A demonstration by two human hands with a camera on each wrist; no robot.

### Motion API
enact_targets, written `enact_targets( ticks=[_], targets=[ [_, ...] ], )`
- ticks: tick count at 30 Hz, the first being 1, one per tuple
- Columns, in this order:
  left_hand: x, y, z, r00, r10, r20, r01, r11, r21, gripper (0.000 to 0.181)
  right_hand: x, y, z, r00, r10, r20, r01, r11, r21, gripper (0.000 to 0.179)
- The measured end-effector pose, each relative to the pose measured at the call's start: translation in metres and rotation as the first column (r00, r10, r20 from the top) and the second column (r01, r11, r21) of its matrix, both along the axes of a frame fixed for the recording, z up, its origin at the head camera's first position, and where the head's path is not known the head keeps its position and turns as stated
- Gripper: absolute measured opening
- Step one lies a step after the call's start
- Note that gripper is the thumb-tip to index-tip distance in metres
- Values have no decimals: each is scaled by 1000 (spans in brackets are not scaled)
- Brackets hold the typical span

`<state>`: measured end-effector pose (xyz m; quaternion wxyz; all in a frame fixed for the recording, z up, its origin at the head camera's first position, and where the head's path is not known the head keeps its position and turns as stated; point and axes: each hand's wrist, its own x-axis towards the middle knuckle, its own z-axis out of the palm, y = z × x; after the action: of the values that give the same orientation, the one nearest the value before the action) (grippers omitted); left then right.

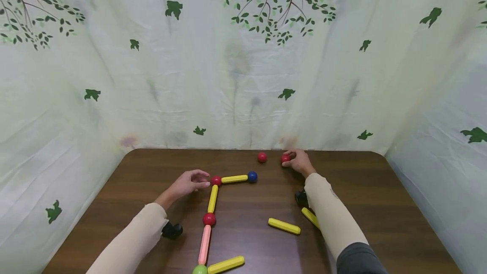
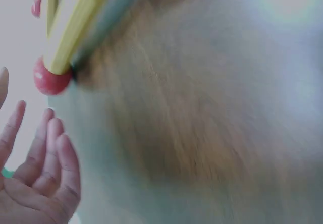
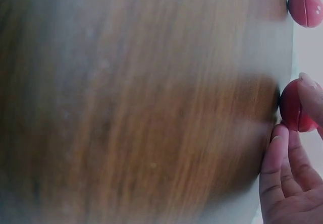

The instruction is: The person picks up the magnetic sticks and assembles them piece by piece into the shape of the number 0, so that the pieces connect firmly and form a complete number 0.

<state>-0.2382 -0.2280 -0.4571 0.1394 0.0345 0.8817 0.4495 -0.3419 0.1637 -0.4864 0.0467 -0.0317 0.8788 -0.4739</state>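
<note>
At the table's far side my right hand (image 1: 300,163) pinches a red ball (image 1: 285,159) between thumb and fingers; the right wrist view shows this ball (image 3: 290,105) low against the tabletop. A second red ball (image 1: 261,157) lies to its left. My left hand (image 1: 190,183) has its fingers extended beside the red corner ball (image 1: 216,181) of a joined chain; the left wrist view shows a gap between fingertips and that ball (image 2: 50,80). From this corner one yellow stick (image 1: 234,179) runs right to a blue ball (image 1: 252,176). Another yellow stick (image 1: 213,199) runs nearer to a red ball (image 1: 209,219).
The chain continues with a pink stick (image 1: 204,245), a green ball (image 1: 200,269) and a yellow stick (image 1: 226,264) at the near edge of view. One loose yellow stick (image 1: 284,226) lies mid-table; another yellow stick (image 1: 310,217) is partly under my right forearm. A leaf-patterned curtain (image 1: 243,75) hangs behind the table.
</note>
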Motion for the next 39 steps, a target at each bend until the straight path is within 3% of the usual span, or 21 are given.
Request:
enact_targets(
  ticks=[3,7,12,16,22,28,30,33,39],
  targets=[
    [22,0,16,996,-75,51,77,997,-29,42,1,1,-1,1000,-3,-1,3,1000,1,38],
    [57,3,31,974,-180,138,184,983,-16,45,2,1,-1,1000,-2,-2,2,1000,-7,38],
    [96,5,36,919,-298,260,292,954,61,41,3,0,2,1000,-2,-6,2,1000,-3,38],
    [115,6,36,868,-369,332,360,929,89,34,3,1,4,1000,-8,-5,8,1000,-4,38],
    [130,7,25,818,-447,362,405,895,189,31,4,2,2,1000,-5,2,5,1000,-10,38],
    [138,7,15,767,-506,395,408,859,309,31,4,1,0,1000,-10,8,10,1000,-3,38],
    [138,9,13,760,-509,405,411,858,309,28,4,1,0,1000,-15,6,15,1000,-2,37],
    [139,10,11,763,-525,378,425,847,318,25,4,1,0,1000,-18,4,18,1000,-1,37],
    [140,13,9,770,-583,258,511,807,297,20,5,0,0,1000,-25,8,25,1000,-9,37]
  ],
)
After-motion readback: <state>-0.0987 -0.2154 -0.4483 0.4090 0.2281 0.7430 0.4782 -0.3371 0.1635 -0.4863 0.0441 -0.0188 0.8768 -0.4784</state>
